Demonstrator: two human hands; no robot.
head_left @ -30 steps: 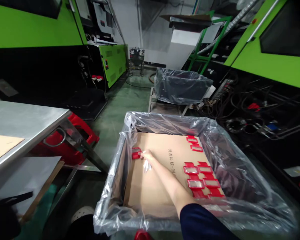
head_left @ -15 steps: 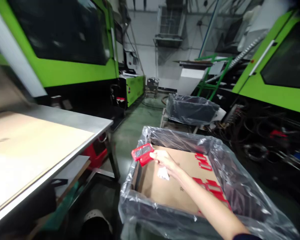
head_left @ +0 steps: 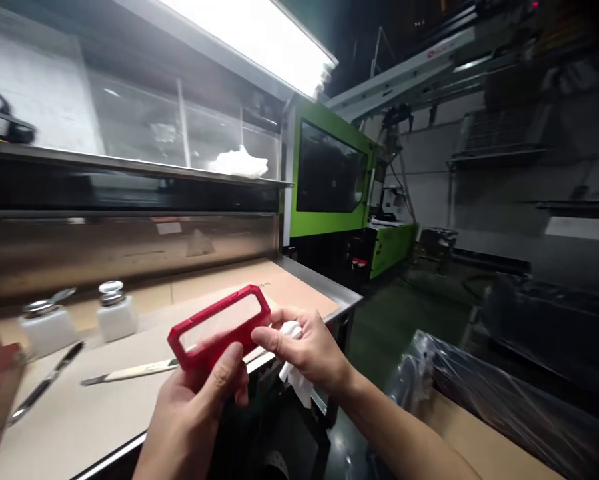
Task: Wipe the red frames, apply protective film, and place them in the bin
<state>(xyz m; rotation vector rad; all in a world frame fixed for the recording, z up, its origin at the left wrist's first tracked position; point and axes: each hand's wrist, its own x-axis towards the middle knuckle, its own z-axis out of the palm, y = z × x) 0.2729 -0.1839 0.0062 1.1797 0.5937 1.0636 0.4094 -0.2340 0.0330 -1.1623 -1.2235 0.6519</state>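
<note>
A red plastic frame (head_left: 206, 357) with a long rectangular opening is held tilted above the workbench's front edge, in both hands. My left hand (head_left: 186, 417) grips its lower left part, thumb on the near face and fingers behind. My right hand (head_left: 316, 350) pinches its right end with thumb and fingers. A crumpled white cloth or tissue (head_left: 299, 387) is also tucked in my right hand and hangs below it. Behind the frame, a knife with a cream handle (head_left: 134, 371) lies on the cardboard-covered bench (head_left: 299, 283).
Two white bottles with metal tops, one nearer (head_left: 116, 319) and one farther left (head_left: 46, 330), stand on the bench beside a dark-handled tool (head_left: 49, 380). Red parts are at the left edge. A shelf (head_left: 129, 163) runs above. A plastic-lined bin (head_left: 489, 433) stands at lower right.
The view has swung left from the lined bin to the bench. The red piece, earlier in my right hand over the bin, is now at the bench with my left hand also on it.
</note>
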